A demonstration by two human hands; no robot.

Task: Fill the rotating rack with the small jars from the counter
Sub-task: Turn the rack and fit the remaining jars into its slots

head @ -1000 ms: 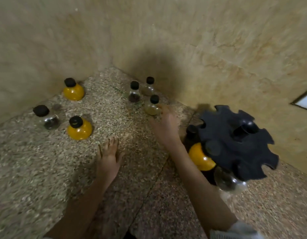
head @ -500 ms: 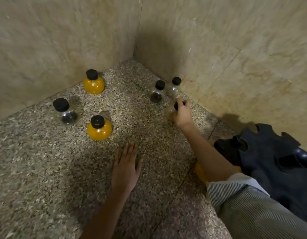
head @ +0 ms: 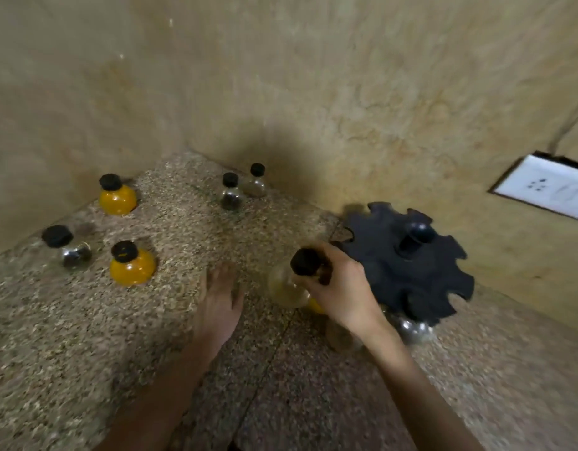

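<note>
**Item:** small jar [head: 285, 288], round clear body, pale yellowish contents, black cap [head: 305, 262].

**Loc.:** in right hand [head: 342, 289], just beside the left rim of the rotating rack [head: 411, 275]. Looks lifted off the granite counter [head: 86, 336], but blur leaves that unsure.

**Grip:** right-hand fingers curled round the neck just under the cap. Bulb hangs free below.

**Left hand** [head: 220, 297]**:** flat on counter, fingers straight, holding nothing. Near the held jar, not touching it.

**Rack:** black notched disc w/ central knob [head: 417, 236]. A racked clear jar [head: 414, 330] shows under the rim, and a sliver of racked orange jar [head: 315, 305] shows below the right hand.

**On counter, not yet racked (5, all upright, black caps):**
- far orange jar [head: 117, 199], by the left wall
- near orange jar [head: 131, 270]
- dark-filled jar [head: 69, 252], at left
- back dark jar [head: 230, 198]
- back pale jar [head: 256, 187], beside it in the corner

**Handling (est.):**
- Light and rigid. Glass or hard plastic, can't tell which, so treat as breakable.
- Smooth bulb prob. slippery.
- Neck is the best hold: the cap's lip stops slip, and the neck prob. slides into a notch.
- Rack may turn when pushed, so the free hand could steady it.

**Misc.:** wall socket plate [head: 547, 187], right wall.
</note>
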